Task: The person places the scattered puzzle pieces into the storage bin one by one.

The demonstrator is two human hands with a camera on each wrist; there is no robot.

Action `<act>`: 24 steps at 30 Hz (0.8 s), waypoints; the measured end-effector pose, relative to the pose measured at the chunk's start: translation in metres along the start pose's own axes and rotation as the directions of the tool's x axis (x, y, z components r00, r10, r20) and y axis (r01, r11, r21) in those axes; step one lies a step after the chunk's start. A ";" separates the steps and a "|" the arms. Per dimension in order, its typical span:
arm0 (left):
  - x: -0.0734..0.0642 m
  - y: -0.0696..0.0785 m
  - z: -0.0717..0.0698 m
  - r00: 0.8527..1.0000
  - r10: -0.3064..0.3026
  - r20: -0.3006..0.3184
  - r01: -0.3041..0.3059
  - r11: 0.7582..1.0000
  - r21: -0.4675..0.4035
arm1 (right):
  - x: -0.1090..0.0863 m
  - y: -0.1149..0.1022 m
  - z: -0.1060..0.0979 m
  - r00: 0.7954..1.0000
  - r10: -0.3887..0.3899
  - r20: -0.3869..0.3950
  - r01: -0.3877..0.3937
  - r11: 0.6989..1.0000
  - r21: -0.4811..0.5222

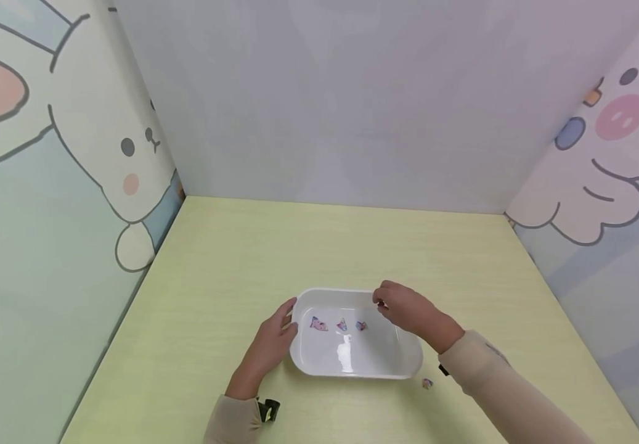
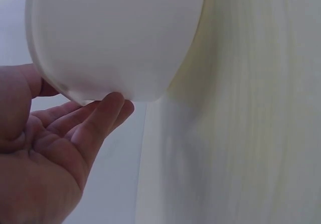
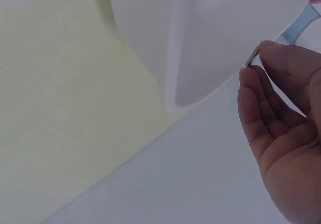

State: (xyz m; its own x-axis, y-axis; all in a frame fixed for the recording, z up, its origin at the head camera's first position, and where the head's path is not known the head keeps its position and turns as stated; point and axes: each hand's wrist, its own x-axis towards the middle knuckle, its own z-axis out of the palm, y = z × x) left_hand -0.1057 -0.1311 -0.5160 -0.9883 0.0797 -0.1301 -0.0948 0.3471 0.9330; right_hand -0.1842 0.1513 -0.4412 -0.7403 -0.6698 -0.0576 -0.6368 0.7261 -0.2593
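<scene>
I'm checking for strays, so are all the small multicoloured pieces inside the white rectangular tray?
No, one small multicoloured piece lies on the pale yellow-green table, outside the white rectangular tray.

- Tray (image 1: 319,361): far right corner behind the right grip (image 1: 405,306).
- Held piece (image 3: 253,57): partly covered, print untellable.
- Three pieces (image 1: 319,324) in tray: prints too small to tell.
- Table (image 1: 197,296): near edge cut off.

No readable text, labels, brands or numbers anywhere.
</scene>
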 end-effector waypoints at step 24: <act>0.000 0.002 0.001 1.000 -0.009 0.010 0.010 1.000 -0.022 | 0.005 0.008 0.026 0.990 -0.119 0.070 0.124 0.990 -0.073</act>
State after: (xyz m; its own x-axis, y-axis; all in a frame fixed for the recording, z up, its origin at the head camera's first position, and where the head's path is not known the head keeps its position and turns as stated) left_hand -0.1061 -0.1298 -0.5148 -0.9861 0.0856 -0.1421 -0.1069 0.3270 0.9390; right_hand -0.1879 0.1497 -0.4688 -0.6422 -0.7608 -0.0940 -0.7379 0.6467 -0.1932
